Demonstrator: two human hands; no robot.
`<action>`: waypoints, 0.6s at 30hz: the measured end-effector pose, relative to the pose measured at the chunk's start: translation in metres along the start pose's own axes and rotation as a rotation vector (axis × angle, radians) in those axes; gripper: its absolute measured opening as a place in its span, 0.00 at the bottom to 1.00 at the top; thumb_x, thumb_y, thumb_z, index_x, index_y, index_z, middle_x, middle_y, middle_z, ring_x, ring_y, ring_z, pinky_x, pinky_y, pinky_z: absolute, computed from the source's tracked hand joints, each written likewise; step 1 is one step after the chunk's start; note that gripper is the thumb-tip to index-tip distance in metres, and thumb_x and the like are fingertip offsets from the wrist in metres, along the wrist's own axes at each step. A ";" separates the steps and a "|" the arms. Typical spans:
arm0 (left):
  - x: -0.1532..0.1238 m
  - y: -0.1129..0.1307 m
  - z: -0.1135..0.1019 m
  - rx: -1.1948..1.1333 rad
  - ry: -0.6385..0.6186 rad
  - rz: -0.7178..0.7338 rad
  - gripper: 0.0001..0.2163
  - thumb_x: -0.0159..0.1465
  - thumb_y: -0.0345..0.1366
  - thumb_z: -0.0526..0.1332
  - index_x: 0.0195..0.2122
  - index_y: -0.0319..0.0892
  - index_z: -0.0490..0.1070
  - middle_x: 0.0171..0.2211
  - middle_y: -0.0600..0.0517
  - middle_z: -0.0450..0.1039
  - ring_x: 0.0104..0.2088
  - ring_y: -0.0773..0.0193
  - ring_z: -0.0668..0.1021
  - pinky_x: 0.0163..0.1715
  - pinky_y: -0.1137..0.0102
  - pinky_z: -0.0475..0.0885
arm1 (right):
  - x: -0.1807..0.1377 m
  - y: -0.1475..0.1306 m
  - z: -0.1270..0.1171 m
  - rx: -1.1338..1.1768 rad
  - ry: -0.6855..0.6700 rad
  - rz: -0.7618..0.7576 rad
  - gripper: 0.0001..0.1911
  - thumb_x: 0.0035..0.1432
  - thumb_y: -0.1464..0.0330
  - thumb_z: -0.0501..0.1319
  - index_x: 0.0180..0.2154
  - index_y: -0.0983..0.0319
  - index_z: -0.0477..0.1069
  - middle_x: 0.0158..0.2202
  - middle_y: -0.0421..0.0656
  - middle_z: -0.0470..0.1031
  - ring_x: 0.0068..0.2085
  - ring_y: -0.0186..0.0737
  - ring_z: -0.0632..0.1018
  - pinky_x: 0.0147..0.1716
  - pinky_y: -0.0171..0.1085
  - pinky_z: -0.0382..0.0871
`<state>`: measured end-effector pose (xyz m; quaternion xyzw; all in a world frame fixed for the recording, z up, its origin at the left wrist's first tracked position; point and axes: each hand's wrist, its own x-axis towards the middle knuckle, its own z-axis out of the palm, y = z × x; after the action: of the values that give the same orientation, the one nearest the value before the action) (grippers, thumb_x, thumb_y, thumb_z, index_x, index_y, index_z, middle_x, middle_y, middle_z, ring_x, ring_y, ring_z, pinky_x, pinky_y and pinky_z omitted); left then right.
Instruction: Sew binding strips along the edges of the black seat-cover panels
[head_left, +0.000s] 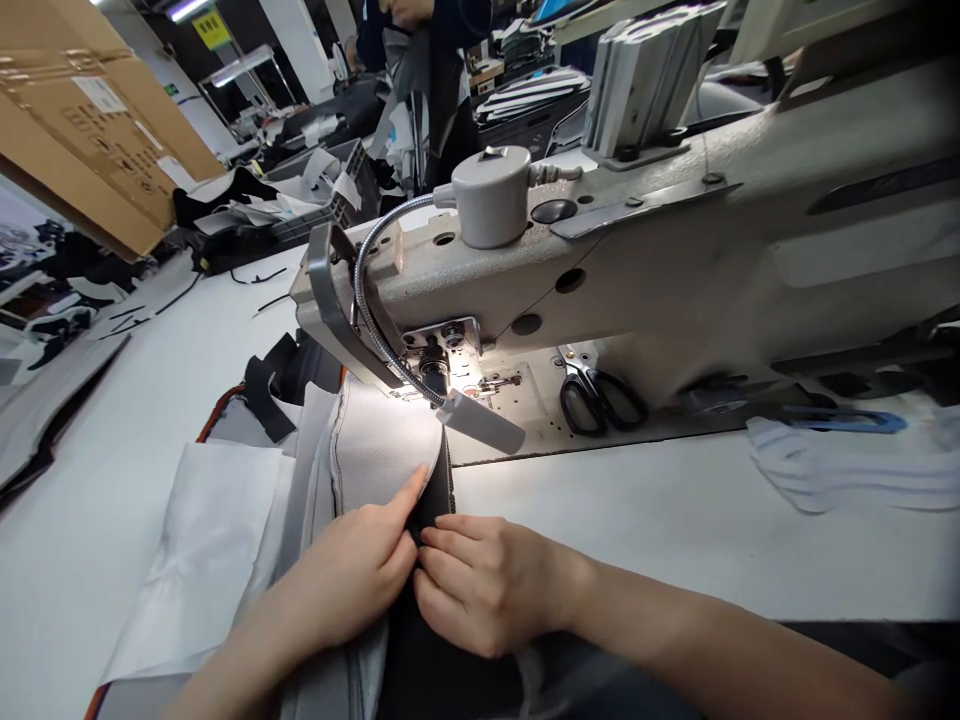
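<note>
A light grey fabric piece (379, 440) with a curved edge lies under the lit needle area of a sewing machine (435, 370). My left hand (364, 560) is on this piece, its index finger stretched along the curved edge and its other fingers bent in at the seam. Beside it, my right hand (487, 580) is closed, fingertips pinching the edge of a black fabric strip (429, 500) that runs beneath the grey one. Both hands nearly touch at the seam. The thumb of my right hand is mostly hidden, and the fabric edges between the hands are partly covered.
Black-handled scissors (602, 400) lie on the machine bed. A small lamp (480, 420) hangs over the work. White striped material (847, 465) and a blue tool (851, 418) lie right. White sheets (202, 540) rest left. Behind are a cardboard box (112, 120) and another person (427, 80).
</note>
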<state>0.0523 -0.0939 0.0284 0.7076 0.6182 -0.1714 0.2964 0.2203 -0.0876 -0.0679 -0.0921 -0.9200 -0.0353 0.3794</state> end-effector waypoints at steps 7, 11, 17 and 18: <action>0.022 0.005 0.019 0.069 -0.032 0.057 0.33 0.62 0.30 0.44 0.68 0.33 0.31 0.28 0.47 0.74 0.27 0.58 0.75 0.27 0.69 0.66 | -0.017 -0.001 0.000 0.035 0.023 0.070 0.12 0.61 0.77 0.50 0.32 0.67 0.71 0.31 0.47 0.76 0.37 0.41 0.79 0.37 0.37 0.73; 0.025 -0.003 0.016 0.041 -0.037 0.091 0.34 0.62 0.29 0.43 0.68 0.34 0.30 0.28 0.47 0.73 0.28 0.58 0.75 0.29 0.69 0.66 | -0.016 -0.001 0.006 0.036 0.054 0.108 0.13 0.60 0.77 0.50 0.36 0.71 0.74 0.35 0.50 0.78 0.40 0.43 0.79 0.39 0.37 0.74; 0.041 -0.015 -0.002 0.115 -0.029 0.097 0.30 0.60 0.30 0.44 0.66 0.36 0.46 0.34 0.43 0.76 0.33 0.54 0.77 0.30 0.67 0.66 | -0.007 0.004 0.015 -0.022 0.036 0.210 0.15 0.61 0.78 0.49 0.41 0.73 0.74 0.40 0.52 0.78 0.44 0.45 0.78 0.42 0.39 0.73; 0.044 -0.018 -0.005 0.130 -0.017 0.112 0.28 0.60 0.30 0.44 0.64 0.36 0.50 0.33 0.43 0.76 0.33 0.54 0.78 0.30 0.67 0.65 | -0.005 0.006 0.017 -0.036 0.031 0.228 0.16 0.61 0.78 0.49 0.41 0.73 0.74 0.41 0.52 0.78 0.45 0.45 0.77 0.42 0.39 0.73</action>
<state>0.0422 -0.0555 0.0021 0.7572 0.5627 -0.2005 0.2641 0.2134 -0.0806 -0.0831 -0.2024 -0.8968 -0.0098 0.3933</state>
